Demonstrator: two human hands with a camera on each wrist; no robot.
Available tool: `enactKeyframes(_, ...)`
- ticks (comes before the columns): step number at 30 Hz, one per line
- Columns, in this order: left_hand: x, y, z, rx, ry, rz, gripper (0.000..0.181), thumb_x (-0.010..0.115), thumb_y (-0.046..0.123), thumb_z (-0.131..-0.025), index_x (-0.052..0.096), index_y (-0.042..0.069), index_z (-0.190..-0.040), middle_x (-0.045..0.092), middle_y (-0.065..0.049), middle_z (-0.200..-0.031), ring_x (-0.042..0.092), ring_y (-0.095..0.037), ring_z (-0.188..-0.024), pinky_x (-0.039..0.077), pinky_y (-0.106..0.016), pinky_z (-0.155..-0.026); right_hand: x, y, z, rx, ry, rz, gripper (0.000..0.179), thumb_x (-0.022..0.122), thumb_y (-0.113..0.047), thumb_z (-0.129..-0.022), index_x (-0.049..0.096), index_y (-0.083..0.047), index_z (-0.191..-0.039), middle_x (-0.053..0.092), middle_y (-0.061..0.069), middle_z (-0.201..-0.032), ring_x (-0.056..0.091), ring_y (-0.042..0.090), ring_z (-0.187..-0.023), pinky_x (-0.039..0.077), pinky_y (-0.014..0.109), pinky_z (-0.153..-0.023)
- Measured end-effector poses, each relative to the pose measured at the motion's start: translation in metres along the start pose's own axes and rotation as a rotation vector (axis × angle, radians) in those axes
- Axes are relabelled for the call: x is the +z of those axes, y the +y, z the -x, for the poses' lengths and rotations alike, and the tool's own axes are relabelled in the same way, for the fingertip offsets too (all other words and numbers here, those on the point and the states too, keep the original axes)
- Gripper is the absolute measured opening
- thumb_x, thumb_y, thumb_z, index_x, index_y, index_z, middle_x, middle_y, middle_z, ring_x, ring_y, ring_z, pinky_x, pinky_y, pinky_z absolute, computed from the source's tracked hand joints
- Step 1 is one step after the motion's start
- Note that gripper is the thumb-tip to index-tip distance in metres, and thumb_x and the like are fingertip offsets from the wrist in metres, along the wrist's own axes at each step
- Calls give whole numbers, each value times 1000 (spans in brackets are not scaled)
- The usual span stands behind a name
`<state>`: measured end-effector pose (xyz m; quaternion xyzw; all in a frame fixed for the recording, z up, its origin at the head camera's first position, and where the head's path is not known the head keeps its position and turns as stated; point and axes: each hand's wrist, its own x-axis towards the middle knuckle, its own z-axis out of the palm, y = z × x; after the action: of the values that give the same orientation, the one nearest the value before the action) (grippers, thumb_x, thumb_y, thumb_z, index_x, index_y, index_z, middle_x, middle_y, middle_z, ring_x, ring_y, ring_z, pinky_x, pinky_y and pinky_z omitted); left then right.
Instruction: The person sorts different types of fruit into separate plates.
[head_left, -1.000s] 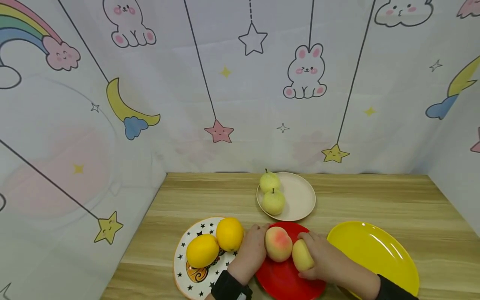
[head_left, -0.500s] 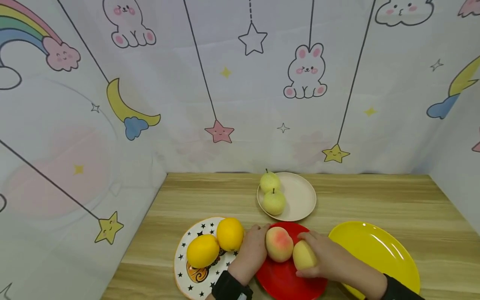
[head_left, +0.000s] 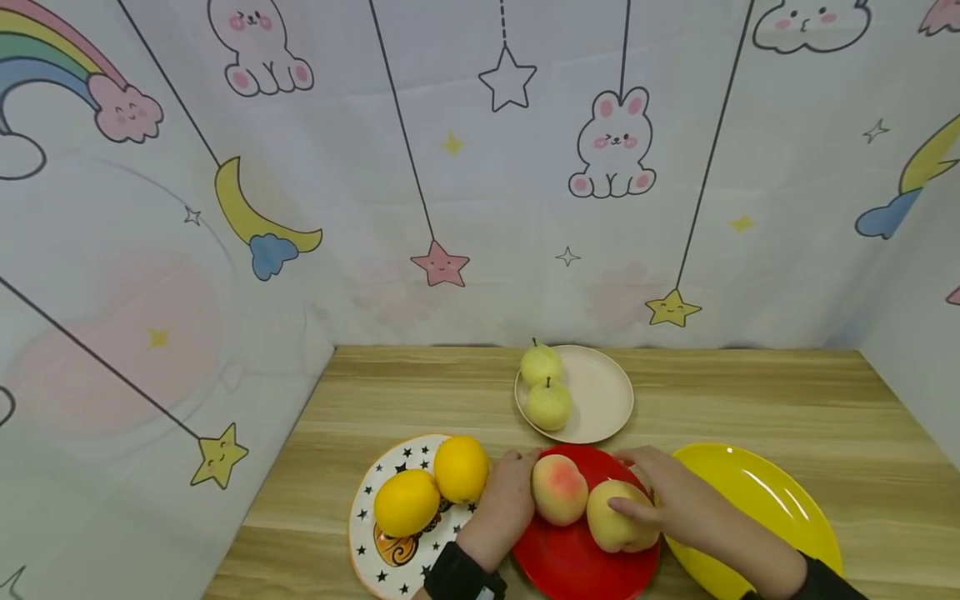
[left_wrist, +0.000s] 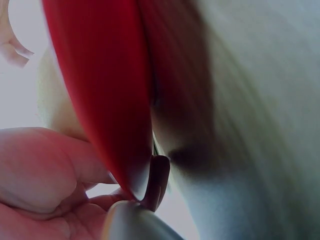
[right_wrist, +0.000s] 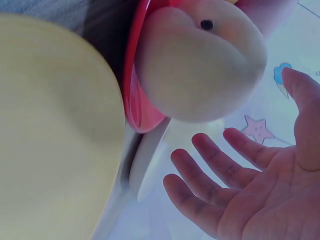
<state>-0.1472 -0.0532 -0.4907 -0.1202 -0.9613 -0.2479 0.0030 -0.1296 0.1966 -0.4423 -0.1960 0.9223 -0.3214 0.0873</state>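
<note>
My left hand [head_left: 508, 497] grips the left rim of a red plate [head_left: 566, 575]; in the left wrist view, a finger [left_wrist: 159, 177] hooks under the plate's edge. Two peaches lie on the plate side by side. The left peach [head_left: 559, 490], blushed pink, sits close to the left hand. The paler right peach [head_left: 617, 527] is at the plate's right side. My right hand [head_left: 660, 492] is spread around its right side in the head view. From the right wrist, those fingers [right_wrist: 215, 170] look straight and apart, with a gap between them and the peach.
A star-patterned plate [head_left: 360, 550] with two lemons [head_left: 407, 502] stands left, right against the left hand. Behind the red plate is a beige plate [head_left: 600, 396] holding two pears [head_left: 549, 405]. A yellow plate [head_left: 765, 517] lies right, under the right forearm. A printed cloth [head_left: 510, 183] hangs behind.
My right hand has let go of the right peach and drawn back to the right, its fingers spreading. That peach now rests on the red plate. The left hand has kept its place.
</note>
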Motion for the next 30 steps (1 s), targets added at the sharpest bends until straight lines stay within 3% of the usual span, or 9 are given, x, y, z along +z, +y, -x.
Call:
enactKeyframes(7, -1, 1, 1, 10, 13, -4, 34, 65, -6, -98, 74, 2, -129, 66, -14, -97, 64, -27, -83, 59, -38, -77, -21, 20, 8, 48, 83, 39, 66, 79, -39, -97, 59, 7, -140, 62, 22, -137, 61, 43, -119, 53, 61, -99)
enactKeyframes(17, -2, 1, 2, 8, 2, -1, 37, 64, -9, -97, 73, 1, -131, 66, -15, -99, 66, -29, -86, 60, -40, -80, -59, 88, 33, 127, 196, 115, 57, 75, -17, -100, 51, 19, -137, 59, 39, -124, 59, 59, -109, 53, 69, -88)
enactKeyframes(23, -1, 0, 1, 1, 6, 12, 35, 64, -7, -97, 73, 2, -130, 65, -14, -98, 64, -28, -83, 60, -40, -77, -79, 123, 52, 207, 158, 144, 59, 70, -20, -104, 47, 25, -135, 54, 47, -123, 55, 64, -107, 52, 70, -83)
enactKeyframes(30, 0, -1, 0, -1, 11, 11, 36, 62, -8, -99, 73, 2, -131, 65, -15, -99, 64, -29, -83, 60, -41, -78, -84, 151, 70, 327, 80, 170, 66, 64, -28, -108, 44, 31, -129, 51, 51, -122, 53, 66, -108, 52, 70, -83)
